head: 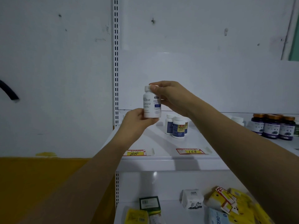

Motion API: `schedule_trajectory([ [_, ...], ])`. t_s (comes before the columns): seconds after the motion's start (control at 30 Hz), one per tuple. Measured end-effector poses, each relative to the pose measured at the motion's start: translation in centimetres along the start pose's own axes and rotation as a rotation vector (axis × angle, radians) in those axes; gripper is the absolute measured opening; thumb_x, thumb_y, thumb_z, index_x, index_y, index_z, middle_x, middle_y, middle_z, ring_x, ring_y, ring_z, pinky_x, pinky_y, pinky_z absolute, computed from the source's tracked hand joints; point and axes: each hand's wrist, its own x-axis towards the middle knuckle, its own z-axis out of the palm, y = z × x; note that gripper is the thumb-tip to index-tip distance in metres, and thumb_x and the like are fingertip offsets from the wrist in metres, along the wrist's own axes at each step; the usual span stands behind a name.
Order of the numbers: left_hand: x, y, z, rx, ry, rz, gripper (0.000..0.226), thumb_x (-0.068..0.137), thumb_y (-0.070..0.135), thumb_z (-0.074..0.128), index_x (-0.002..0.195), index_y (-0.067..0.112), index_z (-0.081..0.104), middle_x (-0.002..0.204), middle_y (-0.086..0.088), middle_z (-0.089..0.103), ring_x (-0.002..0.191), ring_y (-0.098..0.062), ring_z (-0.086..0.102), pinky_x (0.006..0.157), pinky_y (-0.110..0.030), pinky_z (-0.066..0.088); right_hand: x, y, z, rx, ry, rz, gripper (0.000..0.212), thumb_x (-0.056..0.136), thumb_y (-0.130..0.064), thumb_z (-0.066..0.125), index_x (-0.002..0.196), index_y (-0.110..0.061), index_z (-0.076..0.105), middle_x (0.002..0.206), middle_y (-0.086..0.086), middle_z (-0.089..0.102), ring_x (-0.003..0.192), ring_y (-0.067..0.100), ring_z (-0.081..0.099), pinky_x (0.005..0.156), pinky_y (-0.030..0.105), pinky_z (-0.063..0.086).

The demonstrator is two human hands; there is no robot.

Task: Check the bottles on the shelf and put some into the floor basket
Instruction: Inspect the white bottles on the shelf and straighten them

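Observation:
I hold a white bottle (149, 104) with a white cap and a blue-and-white label upright in front of the shelf's back panel. My left hand (137, 120) grips its base from below. My right hand (168, 96) holds its cap and right side, with the thumb on the cap. Behind and below it, a few white bottles with dark blue labels (177, 126) stand on the upper white shelf (161, 143). Dark purple bottles with gold caps (273, 126) stand at the shelf's right. The floor basket is not in view.
Price tags reading 88 (135, 153) and 168 (191, 151) sit on the upper shelf's front edge. The lower shelf holds yellow packets (226, 201), a white pack (191, 199) and a dark green box (149, 203). A slotted shelf upright (115, 62) runs along the left.

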Motion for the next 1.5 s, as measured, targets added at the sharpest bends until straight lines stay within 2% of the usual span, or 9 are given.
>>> schedule_trajectory([
  [0.17,-0.2,0.0,0.3,-0.087,-0.033,-0.024,0.045,0.080,0.023,0.072,0.122,0.018,0.059,0.106,0.010,0.063,0.087,-0.001,0.059,0.068,-0.008,0.039,-0.2,0.2,-0.2,-0.018,-0.006,-0.002,0.034,0.096,-0.022,0.054,0.128,-0.010,0.055,0.119,0.006,0.064,0.110,0.017,0.060,0.098,0.034,0.047],
  [0.3,0.1,0.7,0.5,-0.076,0.040,-0.012,0.046,0.079,0.021,0.073,0.122,0.013,0.057,0.103,0.007,0.062,0.086,-0.005,0.060,0.072,-0.011,0.043,-0.2,0.4,0.1,-0.026,0.062,0.005,0.046,0.086,-0.036,0.066,0.125,-0.014,0.054,0.111,0.003,0.066,0.101,0.016,0.064,0.090,0.033,0.053],
  [0.43,0.2,1.1,0.6,-0.064,0.016,-0.024,0.052,0.079,0.026,0.074,0.126,0.013,0.056,0.118,0.000,0.064,0.101,-0.014,0.061,0.087,-0.021,0.044,-0.1,0.4,-0.2,0.041,0.133,-0.036,0.038,0.085,-0.025,0.070,0.118,-0.007,0.060,0.100,0.006,0.068,0.090,0.020,0.067,0.083,0.032,0.057],
  [0.57,0.0,1.0,0.2,-0.030,-0.011,-0.006,0.048,0.080,0.030,0.071,0.125,0.018,0.056,0.107,0.007,0.060,0.097,-0.011,0.056,0.080,-0.020,0.040,-0.1,0.5,-0.4,0.176,0.007,-0.027,0.035,0.090,-0.020,0.064,0.121,-0.004,0.059,0.106,0.009,0.067,0.101,0.022,0.065,0.093,0.038,0.053],
  [0.77,0.1,0.4,0.2,0.007,0.136,0.023,0.042,0.072,0.028,0.079,0.103,0.023,0.052,0.090,0.012,0.058,0.076,0.001,0.057,0.062,-0.011,0.041,-0.3,0.2,-0.1,-0.075,0.051,0.008,0.043,0.084,-0.041,0.067,0.118,-0.015,0.061,0.113,0.001,0.067,0.109,0.016,0.061,0.098,0.038,0.048],
  [1.03,-0.1,0.9,-0.3,0.006,-0.016,-0.048,0.052,0.082,0.035,0.068,0.128,0.017,0.053,0.115,0.003,0.060,0.101,-0.015,0.056,0.083,-0.025,0.041,-0.6,1.0,-0.8,0.079,0.016,-0.027,0.041,0.090,-0.020,0.064,0.128,-0.008,0.056,0.121,0.007,0.063,0.106,0.015,0.064,0.089,0.027,0.053],
  [1.23,-0.1,0.9,0.4,0.009,0.113,-0.041,0.043,0.072,0.033,0.078,0.106,0.019,0.055,0.091,0.008,0.061,0.078,-0.006,0.058,0.060,-0.015,0.042,-0.5,0.9,-0.2,0.000,0.071,0.009,0.052,0.082,-0.035,0.072,0.125,-0.011,0.056,0.115,0.005,0.064,0.100,0.016,0.065,0.082,0.029,0.057],
  [1.4,-0.2,0.7,-0.1,-0.025,-0.087,-0.086,0.051,0.079,0.035,0.071,0.125,0.020,0.055,0.113,0.009,0.062,0.100,-0.009,0.058,0.083,-0.022,0.040,-0.9,0.7,-0.7,0.057,0.055,-0.025,0.030,0.088,-0.020,0.066,0.117,-0.014,0.061,0.111,0.008,0.067,0.099,0.018,0.066,0.091,0.034,0.054],
  [1.5,-0.3,0.4,-0.1,-0.020,-0.106,-0.067,0.042,0.080,0.032,0.071,0.119,0.022,0.058,0.104,0.010,0.065,0.093,-0.005,0.059,0.072,-0.017,0.043,-1.0,0.7,-0.7,0.094,-0.016,-0.019,0.034,0.091,-0.020,0.062,0.124,-0.011,0.059,0.118,0.008,0.064,0.104,0.017,0.065,0.095,0.034,0.052],
])
